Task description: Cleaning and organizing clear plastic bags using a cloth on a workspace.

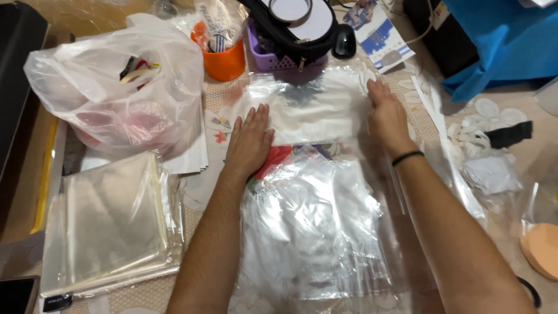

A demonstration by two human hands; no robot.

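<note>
A clear plastic packet with white contents (314, 110) lies flat on the table in front of me. My left hand (250, 139) presses palm-down on its left end, fingers spread. My right hand (385, 113) rests flat on its right end; a black band circles that wrist. Closer to me, between my forearms, lies a loose heap of clear plastic bags (314, 227).
A white carrier bag (116, 81) sits at the left, a stack of clear sleeves (110, 221) below it. An orange cup (224, 58), a purple basket (267, 58) and a black pouch (296, 29) stand behind. White round pads (488, 145), a peach sponge (543, 247) and blue fabric (500, 40) lie right.
</note>
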